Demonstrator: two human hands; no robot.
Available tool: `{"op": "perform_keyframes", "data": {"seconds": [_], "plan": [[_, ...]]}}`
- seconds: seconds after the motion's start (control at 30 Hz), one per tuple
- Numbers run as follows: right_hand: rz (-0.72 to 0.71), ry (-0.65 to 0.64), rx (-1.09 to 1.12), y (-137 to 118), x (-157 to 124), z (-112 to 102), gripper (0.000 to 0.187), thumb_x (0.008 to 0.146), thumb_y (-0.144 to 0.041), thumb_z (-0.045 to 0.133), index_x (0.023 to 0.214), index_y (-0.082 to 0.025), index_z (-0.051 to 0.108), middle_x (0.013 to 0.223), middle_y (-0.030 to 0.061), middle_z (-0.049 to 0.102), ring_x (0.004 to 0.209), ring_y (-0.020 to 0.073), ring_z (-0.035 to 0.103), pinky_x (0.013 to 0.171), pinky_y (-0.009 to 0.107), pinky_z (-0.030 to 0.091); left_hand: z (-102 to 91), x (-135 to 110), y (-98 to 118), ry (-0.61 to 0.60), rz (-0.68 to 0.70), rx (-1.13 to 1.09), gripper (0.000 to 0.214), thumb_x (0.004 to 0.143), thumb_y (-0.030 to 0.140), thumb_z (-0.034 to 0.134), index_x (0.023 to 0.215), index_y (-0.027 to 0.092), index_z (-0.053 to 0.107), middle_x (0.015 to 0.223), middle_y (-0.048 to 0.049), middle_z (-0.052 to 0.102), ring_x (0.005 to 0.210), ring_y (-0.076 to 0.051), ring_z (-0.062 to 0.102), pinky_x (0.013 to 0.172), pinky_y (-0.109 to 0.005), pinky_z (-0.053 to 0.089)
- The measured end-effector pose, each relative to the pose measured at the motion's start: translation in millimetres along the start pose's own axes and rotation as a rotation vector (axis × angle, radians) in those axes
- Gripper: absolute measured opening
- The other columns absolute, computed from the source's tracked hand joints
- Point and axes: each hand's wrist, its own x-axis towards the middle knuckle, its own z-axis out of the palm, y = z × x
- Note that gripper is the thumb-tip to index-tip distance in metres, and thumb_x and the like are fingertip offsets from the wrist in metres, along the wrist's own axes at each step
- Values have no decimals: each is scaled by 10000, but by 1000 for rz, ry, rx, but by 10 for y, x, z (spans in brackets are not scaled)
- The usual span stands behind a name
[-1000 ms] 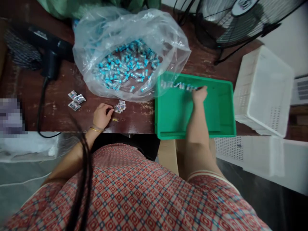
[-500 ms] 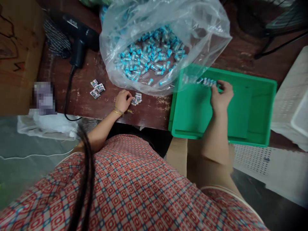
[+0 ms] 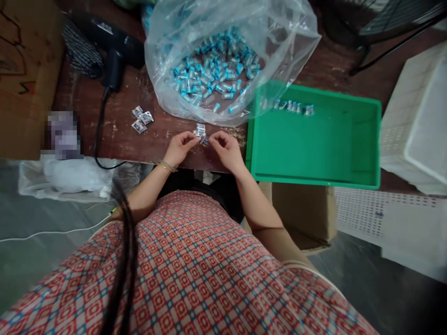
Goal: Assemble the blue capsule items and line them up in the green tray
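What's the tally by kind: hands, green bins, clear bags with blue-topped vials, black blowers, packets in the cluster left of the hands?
Left hand and right hand: 2
Green bin: 1
Clear bag: 1
Black blower: 1
Packets: 3 visible
Total: 8

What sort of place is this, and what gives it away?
Probably a small packing or assembly workshop: a worn wooden tabletop with a plastic bag of many blue-capped vials, a green bin with a row of similar pieces inside, and a black heat gun or dryer.
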Motion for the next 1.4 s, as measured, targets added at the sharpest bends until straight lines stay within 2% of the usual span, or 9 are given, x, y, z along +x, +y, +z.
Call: {"op": "perform_keyframes", "data": {"seconds": [0.17, 0.27, 0.47, 0.63, 0.77, 0.93, 1.03, 1.23, 1.4], "plan": [[-6, -24, -7, -18, -95, 31, 318, 928, -543, 682, 833, -241, 660, 746, -24, 631, 695, 152, 538, 684, 308, 456, 3, -106, -20, -51, -40, 81, 402, 703, 545, 856, 721, 169, 715, 651, 22, 605, 651, -125, 480, 650, -261, 362], [-38, -52, -49, 17, 44, -24, 317, 935, -548, 673, 856, -241, 691, 796, -19, 691, 740, 162, 593, 735, 316, 490, -30, -109, -17, -15, -49, 103, 415, 657, 545, 876, 652, 161, 719, 625, 21, 614, 642, -119, 472, 644, -261, 349], [-14, 161, -396, 199, 1097, -353, 79, 933, -280, 687, 895, -212, 705, 935, 61, 761, 902, 224, 680, 951, 406, 530, -114, -83, 23, 40, -122, -23, 470, 513, 548, 956, 619, 168, 701, 601, 21, 632, 591, -98, 478, 629, -263, 371], [207, 135, -705, 335, 1687, -256, 112, 855, -195, 764, 943, -153, 707, 1051, 176, 758, 1099, 340, 682, 1074, 531, 495, -193, -76, 68, 90, -127, 7, 480, 475, 546, 962, 617, 167, 704, 613, 22, 650, 609, -102, 508, 654, -272, 405], [-11, 156, -367, 177, 1384, -253, 52, 911, -252, 718, 901, -209, 690, 924, 63, 728, 951, 226, 681, 961, 405, 553, -259, -45, 81, 78, -142, 43, 488, 466, 545, 964, 626, 165, 703, 645, 10, 676, 636, -114, 539, 677, -282, 432], [-103, -40, 108, -249, 558, -277, 259, 879, -480, 815, 939, -243, 728, 926, 1, 716, 866, 157, 675, 824, 325, 563, -182, 57, 106, -47, -176, 26, 437, 520, 490, 962, 640, 156, 708, 650, 1, 682, 617, -110, 537, 635, -264, 405], [-40, -56, 153, -348, 305, -272, 270, 819, -467, 865, 889, -232, 751, 899, -2, 736, 832, 147, 660, 797, 314, 550, -98, 114, 140, -128, -205, 3, 428, 512, 463, 967, 634, 152, 699, 630, 13, 653, 596, -94, 498, 608, -250, 356], [30, -10, 131, -256, 194, -407, 241, 811, -452, 845, 862, -228, 773, 859, -2, 764, 793, 149, 658, 753, 313, 539, -10, 149, 121, -284, -266, -37, 373, 592, 410, 958, 671, 145, 707, 652, 16, 650, 615, -98, 521, 645, -259, 381], [-45, 22, 19, -232, 110, -415, 156, 862, -391, 801, 870, -237, 779, 911, 10, 795, 853, 181, 709, 837, 362, 565, 65, 99, 33, -298, -312, -165, 426, 670, 420, 955, 947, 135, 801, 841, -51, 784, 711, -127, 638, 714, -273, 466]]}}
